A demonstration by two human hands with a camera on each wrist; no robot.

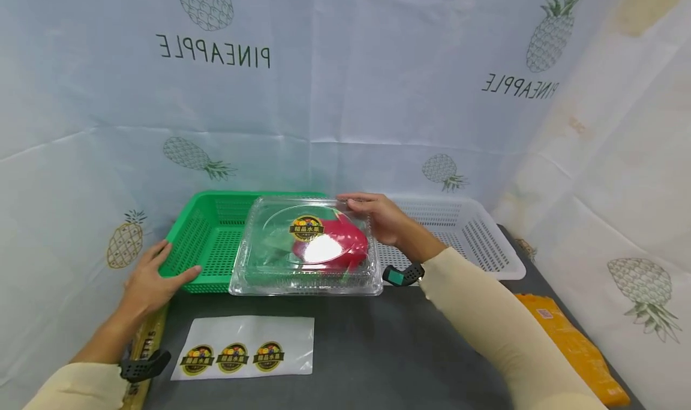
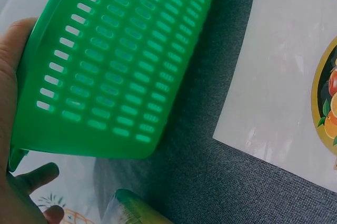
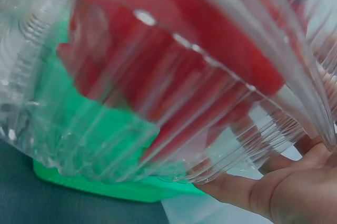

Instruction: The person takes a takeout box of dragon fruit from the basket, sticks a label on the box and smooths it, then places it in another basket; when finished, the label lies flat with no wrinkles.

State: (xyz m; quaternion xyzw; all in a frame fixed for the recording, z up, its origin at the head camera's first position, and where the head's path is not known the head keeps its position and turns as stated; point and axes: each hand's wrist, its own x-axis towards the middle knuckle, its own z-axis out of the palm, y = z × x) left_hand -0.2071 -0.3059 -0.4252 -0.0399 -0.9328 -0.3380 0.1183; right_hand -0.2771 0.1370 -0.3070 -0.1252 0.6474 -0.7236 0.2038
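A clear plastic clamshell box (image 1: pixel 308 248) with a red dragon fruit (image 1: pixel 337 242) inside and a round sticker (image 1: pixel 306 228) on its lid hangs over the right end of a green basket (image 1: pixel 213 242). My right hand (image 1: pixel 378 215) grips the box's far right side, its fingers curled under the ribbed wall (image 3: pixel 174 103). My left hand (image 1: pixel 153 275) rests on the green basket's near left corner (image 2: pixel 79 103), fingers spread along the rim, thumb on the front wall.
A white basket (image 1: pixel 475 236) stands right of the green one. A sheet with three round stickers (image 1: pixel 243 347) lies on the dark table (image 1: pixel 378 350) in front. An orange packet (image 1: pixel 572 344) lies at the right edge. A pineapple-print cloth hangs behind.
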